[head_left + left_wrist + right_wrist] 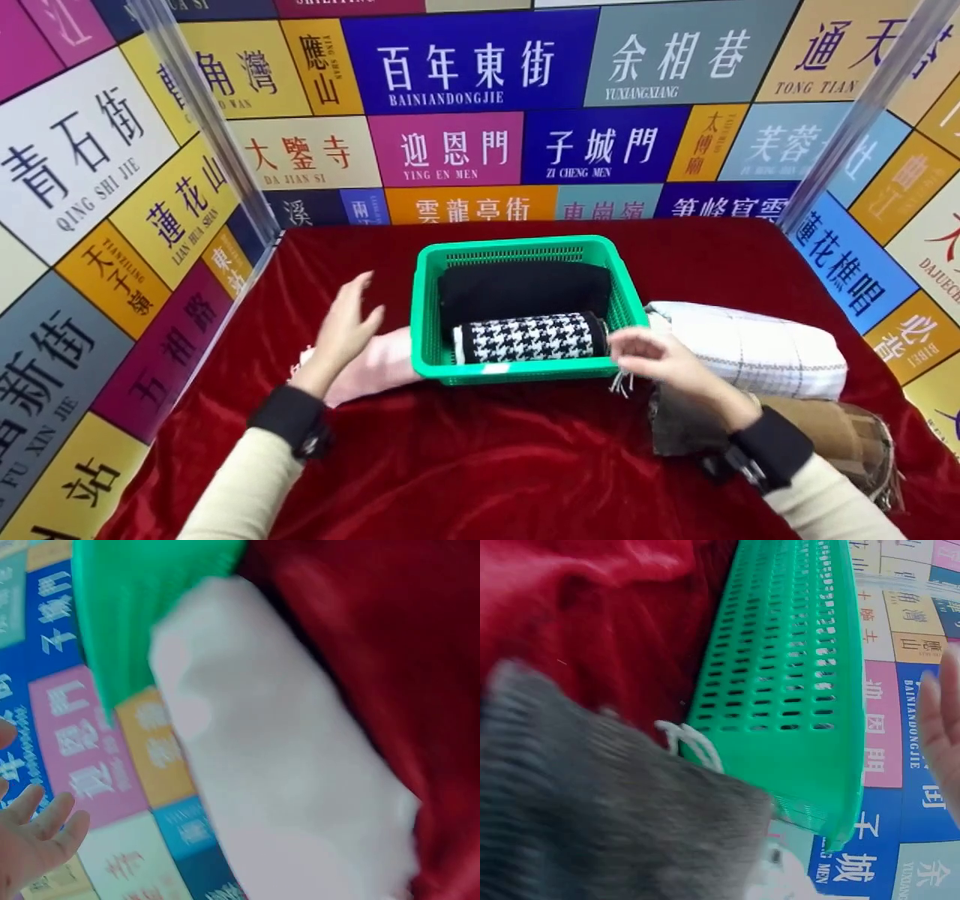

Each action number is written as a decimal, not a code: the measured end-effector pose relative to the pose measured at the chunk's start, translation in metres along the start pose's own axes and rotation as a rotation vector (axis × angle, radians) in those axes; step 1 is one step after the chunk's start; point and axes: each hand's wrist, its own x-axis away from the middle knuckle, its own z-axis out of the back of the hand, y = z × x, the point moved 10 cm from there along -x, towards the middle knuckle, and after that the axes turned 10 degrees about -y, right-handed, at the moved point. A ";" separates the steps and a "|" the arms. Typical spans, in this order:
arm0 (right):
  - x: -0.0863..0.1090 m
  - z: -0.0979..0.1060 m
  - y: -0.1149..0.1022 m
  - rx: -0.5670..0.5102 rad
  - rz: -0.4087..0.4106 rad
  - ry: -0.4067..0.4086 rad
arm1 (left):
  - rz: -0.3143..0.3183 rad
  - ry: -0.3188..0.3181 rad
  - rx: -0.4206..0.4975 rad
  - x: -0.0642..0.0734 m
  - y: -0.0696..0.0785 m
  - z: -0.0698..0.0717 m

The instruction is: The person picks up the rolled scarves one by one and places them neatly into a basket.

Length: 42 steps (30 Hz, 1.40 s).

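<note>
A green plastic basket [495,372] holds a black rolled cloth [525,289] at the back. In front of it lies a rolled black-and-white houndstooth scarf [536,337]. My left hand [346,334] is raised off the basket's left side, over a pale pink rolled scarf [379,371], fingers loosely extended and holding nothing. At the basket's front right corner, my right hand [667,360] holds nothing, its fingers relaxed and overlapping the rim in the head view. The right wrist view shows the basket's slotted side [780,652] with these fingers [937,716] apart from it.
Right of the basket lies a white checked rolled scarf [757,352]. Nearer, a brown and grey rolled scarf [817,431] lies partly under my right forearm. Dark red velvet cloth [480,465] covers the table. Sign-patterned walls [465,67] and clear corner posts [206,120] enclose it.
</note>
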 end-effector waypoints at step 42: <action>0.036 -0.064 0.056 0.064 -0.156 -0.433 | 0.117 -0.338 -0.441 0.043 -0.104 -0.048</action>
